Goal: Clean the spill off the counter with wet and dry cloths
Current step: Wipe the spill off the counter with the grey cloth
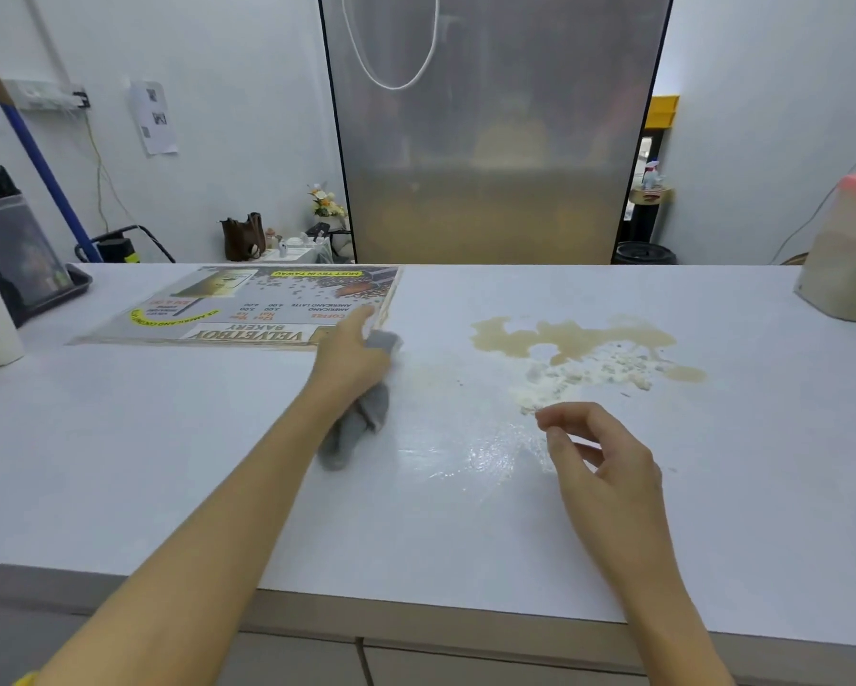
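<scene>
Spill (576,339) is sitting on the white counter (218,462) to the right of centre — a tan puddle with white crumbly bits (589,371) lying along its near edge, all of it unwiped. Your left hand (351,356) is pressing a grey cloth (361,423) flat against the counter, well to the left of the puddle; the fingers are lying spread over the cloth, with grey fabric bunching out below the wrist and a corner showing past the fingertips. That hand is resting just beside the near right corner of a laminated bakery menu (247,304) lying flat on the counter. Between your 2 hands a wet, shiny patch (470,455) is glistening on the surface. Your right hand (599,462) is hovering loosely curled over the counter just below the crumbs, thumb and forefinger nearly meeting — whether they are pinching a crumb is too small to tell. At the far right edge a plastic tub with a pink lid (846,250) is standing clear of the spill.
</scene>
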`<state>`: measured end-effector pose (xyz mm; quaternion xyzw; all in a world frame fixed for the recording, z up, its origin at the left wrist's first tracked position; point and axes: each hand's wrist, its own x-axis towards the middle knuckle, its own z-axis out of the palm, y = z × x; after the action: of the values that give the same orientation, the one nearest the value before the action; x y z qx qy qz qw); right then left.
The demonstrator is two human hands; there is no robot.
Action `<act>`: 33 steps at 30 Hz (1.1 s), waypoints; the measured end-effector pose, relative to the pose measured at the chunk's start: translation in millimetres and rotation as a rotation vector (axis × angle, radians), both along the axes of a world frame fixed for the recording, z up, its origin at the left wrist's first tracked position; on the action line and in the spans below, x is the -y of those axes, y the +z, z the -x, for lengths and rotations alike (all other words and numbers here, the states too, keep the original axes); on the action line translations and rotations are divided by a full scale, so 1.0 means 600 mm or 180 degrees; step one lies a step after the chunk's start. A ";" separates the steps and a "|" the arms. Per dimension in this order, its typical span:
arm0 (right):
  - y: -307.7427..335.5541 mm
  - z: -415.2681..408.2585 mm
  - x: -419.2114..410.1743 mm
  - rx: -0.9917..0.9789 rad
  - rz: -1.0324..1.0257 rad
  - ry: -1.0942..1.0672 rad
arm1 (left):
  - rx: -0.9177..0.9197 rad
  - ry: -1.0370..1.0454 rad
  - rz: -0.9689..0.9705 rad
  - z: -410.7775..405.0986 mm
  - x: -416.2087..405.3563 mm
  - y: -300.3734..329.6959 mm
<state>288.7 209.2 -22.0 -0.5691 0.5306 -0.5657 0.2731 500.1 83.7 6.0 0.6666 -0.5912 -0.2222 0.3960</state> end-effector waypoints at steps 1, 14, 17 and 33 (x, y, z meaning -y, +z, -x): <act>0.000 -0.003 0.000 -0.0001 -0.0007 0.0029 | 0.0404 -0.0073 -0.0148 -0.008 0.002 -0.008; -0.003 -0.010 -0.007 0.0171 -0.0122 0.0118 | 0.0870 -0.0729 0.0269 -0.011 -0.022 -0.023; -0.004 -0.010 -0.010 0.0143 -0.0166 0.0124 | 0.0913 -0.0549 0.0222 0.017 0.030 -0.018; -0.005 -0.017 -0.011 0.0080 -0.0225 0.0031 | 0.0991 -0.1007 0.0158 0.050 0.006 -0.018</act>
<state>299.0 215.7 -25.2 -0.5545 0.5441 -0.5524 0.3023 470.2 80.2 -4.9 0.5819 -0.7476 -0.1614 0.2765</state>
